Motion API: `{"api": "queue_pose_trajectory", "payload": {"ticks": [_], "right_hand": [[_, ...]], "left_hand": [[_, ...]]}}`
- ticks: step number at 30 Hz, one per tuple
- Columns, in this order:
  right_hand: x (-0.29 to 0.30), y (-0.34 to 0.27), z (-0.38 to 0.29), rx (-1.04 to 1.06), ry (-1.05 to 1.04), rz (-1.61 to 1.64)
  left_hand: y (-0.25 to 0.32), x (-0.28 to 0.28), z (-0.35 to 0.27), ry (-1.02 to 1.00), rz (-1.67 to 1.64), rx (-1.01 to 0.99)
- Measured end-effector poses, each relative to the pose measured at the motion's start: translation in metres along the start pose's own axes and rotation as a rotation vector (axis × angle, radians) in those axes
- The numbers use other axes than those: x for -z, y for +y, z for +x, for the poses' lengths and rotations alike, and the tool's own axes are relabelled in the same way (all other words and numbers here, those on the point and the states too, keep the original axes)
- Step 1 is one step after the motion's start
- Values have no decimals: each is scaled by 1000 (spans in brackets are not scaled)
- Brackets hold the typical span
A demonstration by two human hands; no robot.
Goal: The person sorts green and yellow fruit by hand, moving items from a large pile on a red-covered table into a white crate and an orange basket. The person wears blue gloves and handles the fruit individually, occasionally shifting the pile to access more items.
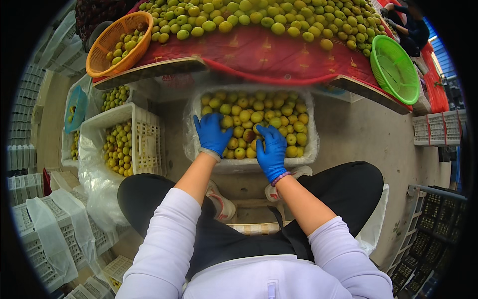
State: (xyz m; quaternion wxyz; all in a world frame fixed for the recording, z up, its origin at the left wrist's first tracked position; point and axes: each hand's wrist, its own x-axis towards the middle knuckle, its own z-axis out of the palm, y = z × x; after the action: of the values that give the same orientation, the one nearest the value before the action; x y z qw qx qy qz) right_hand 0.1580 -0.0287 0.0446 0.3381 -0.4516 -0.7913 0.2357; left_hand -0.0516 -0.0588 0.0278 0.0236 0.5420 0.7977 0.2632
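A plastic-lined white crate [316, 144] full of yellow-green round fruit [244, 116] stands on the floor before me. My left hand [212, 130], in a blue glove, rests on the fruit at the crate's left side, fingers apart. My right hand [272, 149], also blue-gloved, lies palm down over the fruit right of the middle, its fingertips touching them. Whether either hand grips a fruit cannot be told. Between the hands sits one fruit with a dark brown patch [249, 135].
Above the crate, a table with red cloth [261, 56] bears heaped fruit, an orange basket [93, 56] and a green basket [412, 82]. At left stands another white crate of fruit [147, 138]. Stacked crates [435, 129] and a co-worker [410, 28] are at right.
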Motion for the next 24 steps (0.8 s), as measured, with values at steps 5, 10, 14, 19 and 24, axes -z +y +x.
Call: {"api": "queue_pose_trajectory", "payload": {"ticks": [5, 10, 14, 19, 24], "right_hand": [[-12, 0, 3, 23, -1, -69], [-27, -2, 50, 83, -165, -284], [-44, -7, 82, 60, -335, -406], [-75, -15, 80, 313, -325, -147], [-88, -10, 60, 381, -317, -215]], "left_hand": [[1, 24, 5, -60, -46, 1], [-51, 111, 28, 87, 172, -146], [-145, 217, 35, -7, 558, 293], [-202, 235, 16, -182, 689, 786], [-132, 151, 15, 73, 87, -87]]}}
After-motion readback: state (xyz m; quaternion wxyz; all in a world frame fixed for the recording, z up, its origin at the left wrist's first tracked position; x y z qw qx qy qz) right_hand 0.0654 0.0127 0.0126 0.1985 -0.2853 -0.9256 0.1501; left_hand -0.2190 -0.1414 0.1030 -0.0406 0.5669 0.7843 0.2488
